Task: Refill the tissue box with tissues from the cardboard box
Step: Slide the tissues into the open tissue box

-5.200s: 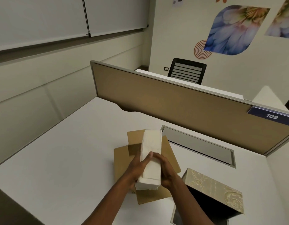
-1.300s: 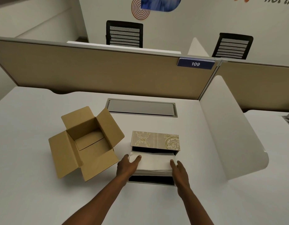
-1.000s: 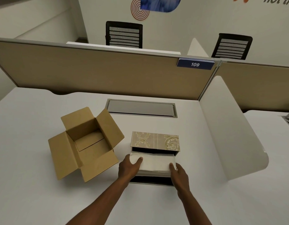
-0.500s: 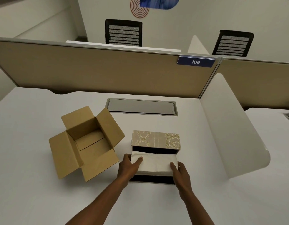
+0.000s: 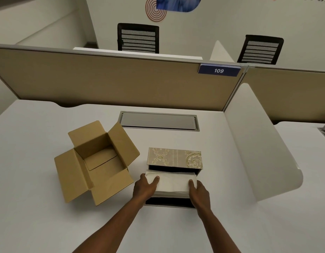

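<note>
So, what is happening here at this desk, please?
A person is refilling a tissue box on a white desk. The left hand and the right hand hold a white stack of tissues by its two ends and set it into the open box, whose patterned lid stands raised behind. The stack is not fully down inside. To the left, the cardboard box lies open and looks empty.
</note>
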The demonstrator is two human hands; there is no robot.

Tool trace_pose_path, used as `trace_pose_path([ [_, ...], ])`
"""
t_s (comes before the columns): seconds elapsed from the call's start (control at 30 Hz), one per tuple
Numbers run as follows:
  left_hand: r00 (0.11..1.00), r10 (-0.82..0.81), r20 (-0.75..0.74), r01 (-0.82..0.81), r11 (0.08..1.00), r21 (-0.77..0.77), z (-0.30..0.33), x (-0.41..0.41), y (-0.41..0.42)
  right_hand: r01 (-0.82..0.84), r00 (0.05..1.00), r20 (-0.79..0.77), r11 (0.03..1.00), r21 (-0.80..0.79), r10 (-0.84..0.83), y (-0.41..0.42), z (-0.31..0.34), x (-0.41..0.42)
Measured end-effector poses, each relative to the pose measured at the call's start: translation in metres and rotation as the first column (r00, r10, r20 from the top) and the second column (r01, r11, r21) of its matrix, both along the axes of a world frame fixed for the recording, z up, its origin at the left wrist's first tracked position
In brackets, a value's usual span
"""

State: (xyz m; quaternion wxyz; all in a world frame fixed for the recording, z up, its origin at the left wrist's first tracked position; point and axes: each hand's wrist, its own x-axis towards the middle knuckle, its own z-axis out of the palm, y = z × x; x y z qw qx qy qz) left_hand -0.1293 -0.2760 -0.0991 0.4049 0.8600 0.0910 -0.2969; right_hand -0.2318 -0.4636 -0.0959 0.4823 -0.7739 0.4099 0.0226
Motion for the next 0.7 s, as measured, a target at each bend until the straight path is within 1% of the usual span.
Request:
trace_pose_path([
  [0.23,0.990,0.024,0.138,-0.026,1.000,0.015,0.003,-0.002,-0.006,0.005,1.000,0.011,0.993,-0.117,-0.004,-0.001,-0.002,-0.008],
  [0.4,0.993,0.003,0.119,-0.012,0.997,0.070,0.003,0.007,-0.008,-0.032,0.999,-0.014,0.991,-0.134,0.030,-0.003,-0.004,-0.010],
  [0.6,0.990,0.031,0.140,-0.038,0.998,0.051,0.005,0.007,-0.011,-0.007,1.000,-0.025,0.989,-0.147,0.003,-0.002,-0.006,-0.010],
  [0.7,0.989,0.023,0.148,-0.030,0.999,0.044,0.003,0.006,-0.008,-0.031,0.999,-0.042,0.988,-0.152,0.025,-0.003,-0.008,-0.012],
])
